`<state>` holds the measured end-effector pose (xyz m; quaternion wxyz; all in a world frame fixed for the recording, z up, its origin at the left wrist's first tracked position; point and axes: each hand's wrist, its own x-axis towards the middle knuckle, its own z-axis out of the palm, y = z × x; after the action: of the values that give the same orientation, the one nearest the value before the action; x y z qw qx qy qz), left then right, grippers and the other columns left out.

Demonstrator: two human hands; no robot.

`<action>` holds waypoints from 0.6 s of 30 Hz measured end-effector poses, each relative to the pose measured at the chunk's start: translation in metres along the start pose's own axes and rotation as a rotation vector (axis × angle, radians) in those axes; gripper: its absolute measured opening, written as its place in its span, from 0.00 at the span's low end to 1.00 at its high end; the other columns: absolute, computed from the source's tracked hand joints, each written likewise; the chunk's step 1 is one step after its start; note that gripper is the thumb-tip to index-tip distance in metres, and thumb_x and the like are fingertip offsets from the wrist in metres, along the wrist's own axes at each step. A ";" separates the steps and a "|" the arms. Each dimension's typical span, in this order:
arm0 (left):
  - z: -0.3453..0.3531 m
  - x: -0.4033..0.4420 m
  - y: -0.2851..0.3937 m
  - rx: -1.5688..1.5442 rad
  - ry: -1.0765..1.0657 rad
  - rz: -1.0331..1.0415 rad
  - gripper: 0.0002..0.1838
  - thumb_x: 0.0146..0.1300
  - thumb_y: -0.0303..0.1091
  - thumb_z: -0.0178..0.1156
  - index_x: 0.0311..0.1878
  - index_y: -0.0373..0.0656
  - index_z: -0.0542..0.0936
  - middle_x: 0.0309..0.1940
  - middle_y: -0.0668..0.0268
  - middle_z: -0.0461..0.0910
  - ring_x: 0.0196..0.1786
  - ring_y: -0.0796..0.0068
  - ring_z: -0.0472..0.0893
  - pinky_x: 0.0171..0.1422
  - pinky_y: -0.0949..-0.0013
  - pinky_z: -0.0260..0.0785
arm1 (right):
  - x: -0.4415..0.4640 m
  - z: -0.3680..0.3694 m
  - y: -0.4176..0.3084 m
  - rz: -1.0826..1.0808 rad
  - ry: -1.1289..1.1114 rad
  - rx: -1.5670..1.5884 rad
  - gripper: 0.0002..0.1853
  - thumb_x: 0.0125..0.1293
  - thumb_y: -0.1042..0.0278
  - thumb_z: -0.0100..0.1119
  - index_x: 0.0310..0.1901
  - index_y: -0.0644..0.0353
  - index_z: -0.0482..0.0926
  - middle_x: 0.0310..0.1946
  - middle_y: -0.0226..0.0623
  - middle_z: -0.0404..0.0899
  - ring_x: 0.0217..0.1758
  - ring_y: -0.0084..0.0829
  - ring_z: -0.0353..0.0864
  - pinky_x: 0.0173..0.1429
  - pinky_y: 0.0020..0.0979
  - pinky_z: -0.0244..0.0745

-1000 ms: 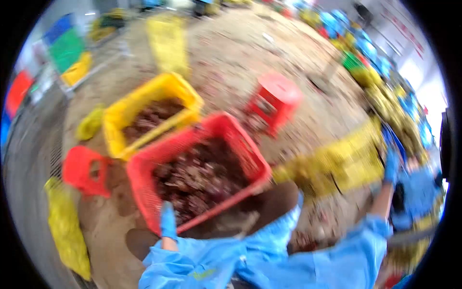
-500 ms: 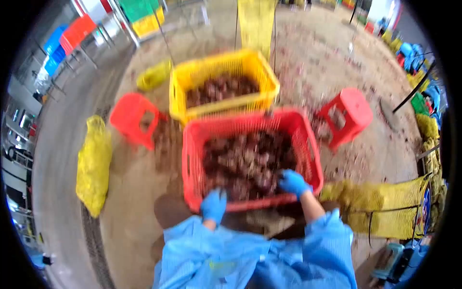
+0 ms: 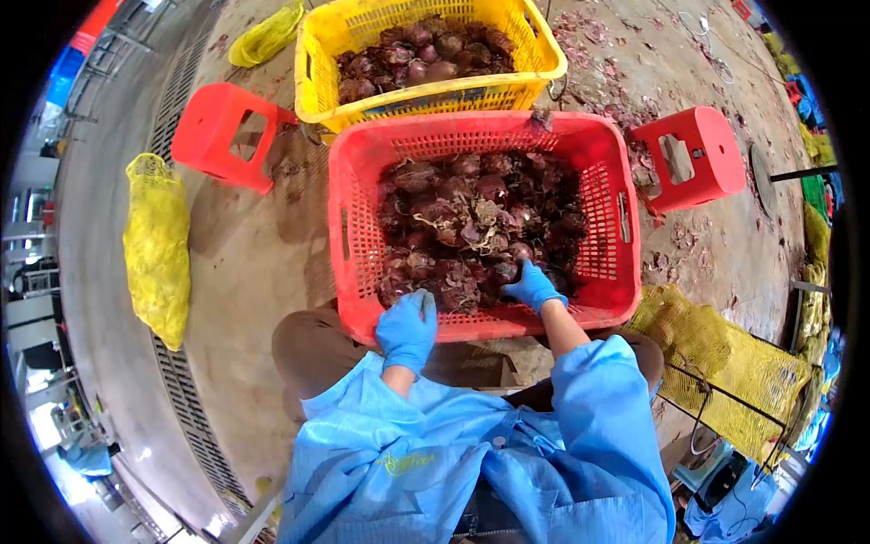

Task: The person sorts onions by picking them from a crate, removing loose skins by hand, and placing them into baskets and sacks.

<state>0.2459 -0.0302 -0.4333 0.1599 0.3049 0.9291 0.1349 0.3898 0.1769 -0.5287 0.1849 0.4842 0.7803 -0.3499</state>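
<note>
Right hand (image 3: 535,286), fingers slightly spread, touches onions (image 3: 471,227) in red crate (image 3: 485,127); left hand (image 3: 407,332), curled at rim, contents unclear.

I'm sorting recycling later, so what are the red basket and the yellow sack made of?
Red basket: probably moulded plastic, slightly glossy, with evenly slotted walls.
Yellow sack: likely woven or knitted plastic mesh; it bulges softly and looks netted.

Lt-blue l/s smock (image 3: 580,453) w/ yel-grn chest logo (image 3: 408,463), brn trousers (image 3: 311,357) & matching blue gloves (image 3: 407,335).
</note>
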 end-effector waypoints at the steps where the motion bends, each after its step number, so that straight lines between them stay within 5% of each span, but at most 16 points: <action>1: -0.005 0.001 0.003 -0.013 -0.038 -0.026 0.16 0.62 0.48 0.48 0.41 0.51 0.80 0.34 0.63 0.80 0.34 0.58 0.80 0.36 0.58 0.71 | -0.005 0.001 -0.014 0.084 -0.020 0.047 0.52 0.42 0.49 0.69 0.66 0.60 0.52 0.53 0.62 0.68 0.56 0.53 0.71 0.58 0.39 0.69; 6: 0.004 0.003 -0.004 0.015 0.049 0.034 0.16 0.62 0.48 0.48 0.39 0.50 0.80 0.33 0.63 0.80 0.33 0.59 0.80 0.36 0.58 0.71 | 0.002 -0.002 -0.020 0.058 -0.038 0.130 0.43 0.46 0.54 0.68 0.63 0.61 0.59 0.56 0.55 0.67 0.56 0.48 0.72 0.59 0.38 0.68; 8: 0.005 0.003 -0.004 0.010 -0.007 -0.001 0.17 0.62 0.51 0.49 0.40 0.52 0.81 0.35 0.61 0.81 0.34 0.55 0.80 0.36 0.57 0.71 | 0.002 0.002 -0.008 -0.414 -0.026 0.656 0.32 0.48 0.65 0.65 0.58 0.59 0.66 0.50 0.42 0.74 0.50 0.39 0.75 0.55 0.33 0.70; 9: 0.004 0.001 -0.002 0.004 -0.006 -0.004 0.17 0.62 0.51 0.49 0.40 0.52 0.81 0.35 0.61 0.81 0.34 0.55 0.80 0.36 0.57 0.71 | -0.008 -0.006 -0.016 -0.434 -0.060 0.789 0.29 0.52 0.71 0.63 0.58 0.56 0.66 0.48 0.36 0.73 0.47 0.32 0.74 0.51 0.31 0.71; 10: 0.000 0.000 -0.001 -0.010 -0.007 0.002 0.17 0.62 0.50 0.48 0.40 0.51 0.80 0.35 0.62 0.81 0.34 0.57 0.80 0.37 0.57 0.71 | -0.021 -0.018 -0.026 -0.437 -0.059 0.785 0.29 0.52 0.71 0.63 0.58 0.56 0.66 0.48 0.36 0.73 0.47 0.32 0.74 0.51 0.31 0.71; 12: -0.003 0.001 0.000 -0.025 0.004 0.015 0.16 0.63 0.49 0.47 0.40 0.51 0.80 0.35 0.62 0.80 0.34 0.59 0.80 0.38 0.58 0.71 | -0.042 -0.037 -0.041 -0.087 -0.405 1.260 0.30 0.53 0.70 0.63 0.59 0.52 0.65 0.49 0.35 0.72 0.49 0.31 0.74 0.49 0.35 0.73; 16: -0.004 0.000 0.000 -0.006 -0.024 -0.001 0.17 0.63 0.50 0.46 0.41 0.51 0.79 0.36 0.63 0.80 0.35 0.59 0.80 0.39 0.57 0.71 | -0.049 -0.022 -0.045 -0.137 -0.643 1.787 0.29 0.59 0.62 0.56 0.63 0.45 0.61 0.56 0.40 0.69 0.56 0.41 0.73 0.50 0.47 0.76; 18: 0.001 0.000 -0.004 -0.012 -0.038 -0.005 0.18 0.64 0.51 0.45 0.42 0.52 0.79 0.36 0.63 0.80 0.36 0.59 0.80 0.39 0.58 0.71 | -0.064 -0.030 -0.056 -0.253 -0.624 1.777 0.30 0.58 0.54 0.54 0.64 0.45 0.61 0.61 0.43 0.64 0.60 0.48 0.68 0.53 0.54 0.72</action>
<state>0.2443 -0.0332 -0.4354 0.1796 0.3043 0.9258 0.1345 0.3717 0.1422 -0.4473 -0.0903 0.2440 0.1906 -0.9466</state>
